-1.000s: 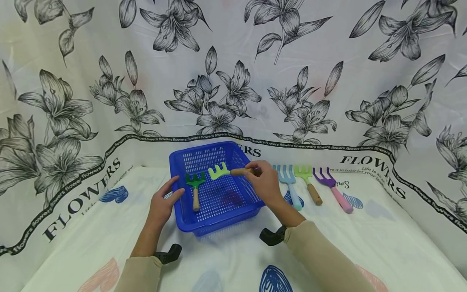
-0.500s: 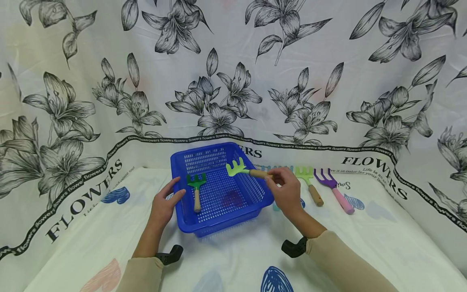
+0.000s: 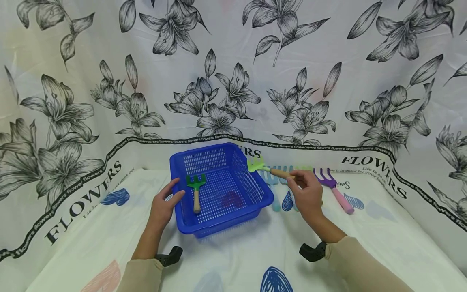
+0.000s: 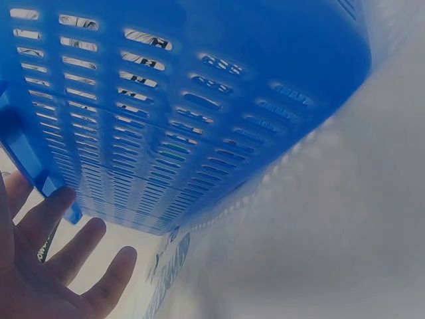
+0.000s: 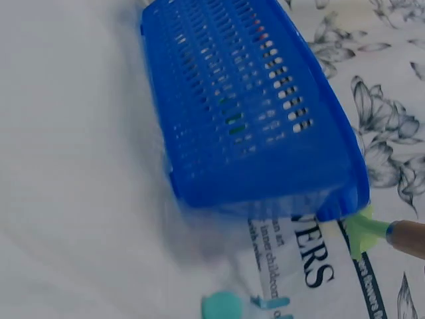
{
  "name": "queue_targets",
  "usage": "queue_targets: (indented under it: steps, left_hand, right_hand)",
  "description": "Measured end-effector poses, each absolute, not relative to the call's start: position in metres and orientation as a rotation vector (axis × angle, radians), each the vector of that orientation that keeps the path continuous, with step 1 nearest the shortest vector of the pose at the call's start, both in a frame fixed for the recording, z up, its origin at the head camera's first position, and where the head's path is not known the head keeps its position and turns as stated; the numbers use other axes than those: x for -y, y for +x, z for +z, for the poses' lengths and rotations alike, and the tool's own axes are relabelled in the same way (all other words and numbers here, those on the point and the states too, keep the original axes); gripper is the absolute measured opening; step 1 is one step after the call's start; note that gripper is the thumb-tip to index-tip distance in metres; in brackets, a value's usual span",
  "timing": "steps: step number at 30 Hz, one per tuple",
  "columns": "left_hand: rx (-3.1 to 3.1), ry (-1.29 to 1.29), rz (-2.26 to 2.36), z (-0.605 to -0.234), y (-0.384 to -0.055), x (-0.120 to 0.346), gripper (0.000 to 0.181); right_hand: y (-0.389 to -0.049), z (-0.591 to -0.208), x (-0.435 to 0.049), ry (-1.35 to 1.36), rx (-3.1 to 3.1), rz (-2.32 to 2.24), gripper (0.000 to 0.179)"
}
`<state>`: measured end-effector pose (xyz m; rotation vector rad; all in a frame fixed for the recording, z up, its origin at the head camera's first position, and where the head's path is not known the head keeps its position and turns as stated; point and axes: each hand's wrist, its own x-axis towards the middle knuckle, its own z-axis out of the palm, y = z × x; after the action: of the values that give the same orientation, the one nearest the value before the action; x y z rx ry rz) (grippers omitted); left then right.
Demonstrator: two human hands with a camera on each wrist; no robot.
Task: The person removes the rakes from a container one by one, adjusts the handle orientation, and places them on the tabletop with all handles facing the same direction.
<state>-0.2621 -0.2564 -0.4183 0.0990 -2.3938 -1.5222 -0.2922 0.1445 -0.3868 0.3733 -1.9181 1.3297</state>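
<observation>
A small lime-green hand rake with a wooden handle is pinched by the handle end in my right hand. Its tines overlap the right rim of the blue plastic basket. Inside the basket lies a dark green hand rake with a wooden handle. My left hand is at the basket's left rim, thumb over the edge. In the left wrist view its fingers stretch out, spread, beside the perforated wall. In the right wrist view the held rake's wooden handle shows at the right edge.
Right of the basket lie light blue hand rakes, partly covered by the held one. My right hand hides most of another green rake. Farther right is a purple rake with a pink handle. A flower-printed cloth hangs behind.
My right hand has moved right with the lime-green rake, from over the basket's inside to its right rim and the row of rakes. The left hand and basket stay put.
</observation>
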Motion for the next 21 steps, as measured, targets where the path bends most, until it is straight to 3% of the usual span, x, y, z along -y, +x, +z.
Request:
queue_targets:
  steps: [21]
  left_hand:
    - [2.398, 0.116, -1.503, -0.420, -0.263, 0.256, 0.067]
  right_hand:
    - [-0.293, -0.407, -0.215, 0.105, 1.949, 1.216, 0.017]
